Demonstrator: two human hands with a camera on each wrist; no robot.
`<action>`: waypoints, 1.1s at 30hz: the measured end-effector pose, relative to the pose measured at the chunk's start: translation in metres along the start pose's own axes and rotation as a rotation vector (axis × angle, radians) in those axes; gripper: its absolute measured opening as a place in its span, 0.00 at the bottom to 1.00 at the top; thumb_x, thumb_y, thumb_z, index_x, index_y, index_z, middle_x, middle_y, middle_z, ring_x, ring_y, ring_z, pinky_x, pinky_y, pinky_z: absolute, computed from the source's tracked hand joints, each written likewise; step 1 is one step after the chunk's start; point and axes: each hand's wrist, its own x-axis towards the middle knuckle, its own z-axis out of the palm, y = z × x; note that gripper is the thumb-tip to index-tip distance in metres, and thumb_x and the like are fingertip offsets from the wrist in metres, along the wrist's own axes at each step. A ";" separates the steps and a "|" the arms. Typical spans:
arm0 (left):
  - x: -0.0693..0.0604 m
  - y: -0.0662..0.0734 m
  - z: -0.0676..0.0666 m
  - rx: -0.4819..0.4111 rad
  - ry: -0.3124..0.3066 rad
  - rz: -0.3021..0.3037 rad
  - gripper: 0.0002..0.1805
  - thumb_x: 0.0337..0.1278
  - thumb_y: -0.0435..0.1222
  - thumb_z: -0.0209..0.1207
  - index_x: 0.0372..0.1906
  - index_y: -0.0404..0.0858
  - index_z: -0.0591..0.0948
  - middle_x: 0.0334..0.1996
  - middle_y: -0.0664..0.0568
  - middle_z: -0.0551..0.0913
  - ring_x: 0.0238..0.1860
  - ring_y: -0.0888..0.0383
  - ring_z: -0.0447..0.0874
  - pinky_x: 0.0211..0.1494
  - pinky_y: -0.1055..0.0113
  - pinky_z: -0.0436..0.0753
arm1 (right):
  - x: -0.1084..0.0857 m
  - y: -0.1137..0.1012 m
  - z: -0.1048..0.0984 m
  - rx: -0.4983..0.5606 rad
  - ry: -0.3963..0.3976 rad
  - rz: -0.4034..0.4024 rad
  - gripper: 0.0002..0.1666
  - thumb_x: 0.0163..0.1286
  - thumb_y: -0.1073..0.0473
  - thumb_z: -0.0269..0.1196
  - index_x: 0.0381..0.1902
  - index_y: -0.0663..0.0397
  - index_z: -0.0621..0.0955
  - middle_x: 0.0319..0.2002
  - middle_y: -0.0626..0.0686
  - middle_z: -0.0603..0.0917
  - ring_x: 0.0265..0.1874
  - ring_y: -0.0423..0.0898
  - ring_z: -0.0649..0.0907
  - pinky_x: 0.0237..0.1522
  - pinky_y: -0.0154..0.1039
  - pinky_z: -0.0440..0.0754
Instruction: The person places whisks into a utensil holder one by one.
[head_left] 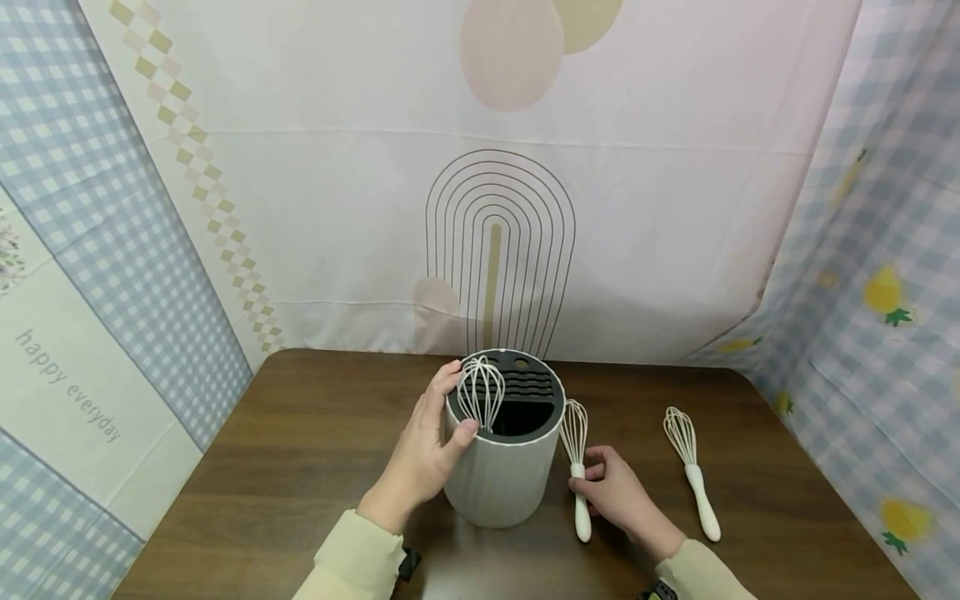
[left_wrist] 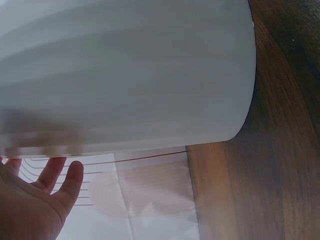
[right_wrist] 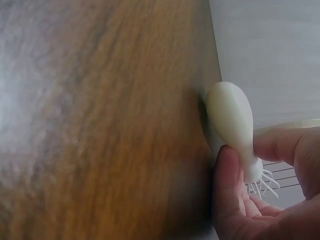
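A white ribbed utensil holder (head_left: 497, 483) with a black slotted top stands on the table. My left hand (head_left: 420, 450) holds its left side, thumb at the front rim and fingers round towards the back; the left wrist view shows some of these fingers (left_wrist: 70, 182) beside the wall. A white whisk (head_left: 482, 392) stands wire end up in the holder's top, close to the left thumb. Right of the holder, my right hand (head_left: 617, 492) pinches the handle of a second whisk (head_left: 581, 500) between thumb and fingers. The right wrist view shows that handle (right_wrist: 231, 112) end-on, low over the wood.
A third white whisk (head_left: 695, 479) lies on the brown wooden table (head_left: 322, 450), farther right. Behind the table hangs a pale printed cloth (head_left: 337, 225). Checked cloths (head_left: 840, 400) hang at both sides.
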 end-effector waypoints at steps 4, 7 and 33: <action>0.000 0.000 0.000 -0.002 0.001 0.002 0.32 0.63 0.57 0.51 0.68 0.49 0.62 0.73 0.55 0.57 0.70 0.53 0.57 0.66 0.46 0.62 | -0.002 0.000 -0.002 0.015 0.004 -0.007 0.32 0.61 0.66 0.67 0.60 0.66 0.67 0.37 0.58 0.78 0.28 0.48 0.81 0.26 0.46 0.81; 0.000 0.000 0.000 -0.005 0.003 0.003 0.32 0.64 0.57 0.51 0.68 0.49 0.63 0.73 0.55 0.57 0.70 0.53 0.57 0.66 0.46 0.62 | -0.004 -0.002 -0.004 0.027 0.015 -0.016 0.32 0.62 0.66 0.66 0.61 0.65 0.67 0.38 0.59 0.79 0.29 0.48 0.81 0.26 0.46 0.82; -0.001 0.000 0.001 -0.012 0.009 0.003 0.33 0.64 0.58 0.50 0.68 0.48 0.62 0.73 0.57 0.56 0.71 0.53 0.57 0.66 0.45 0.62 | -0.024 -0.066 -0.047 0.017 0.197 -0.289 0.32 0.68 0.58 0.64 0.65 0.60 0.65 0.48 0.59 0.79 0.38 0.46 0.83 0.32 0.38 0.81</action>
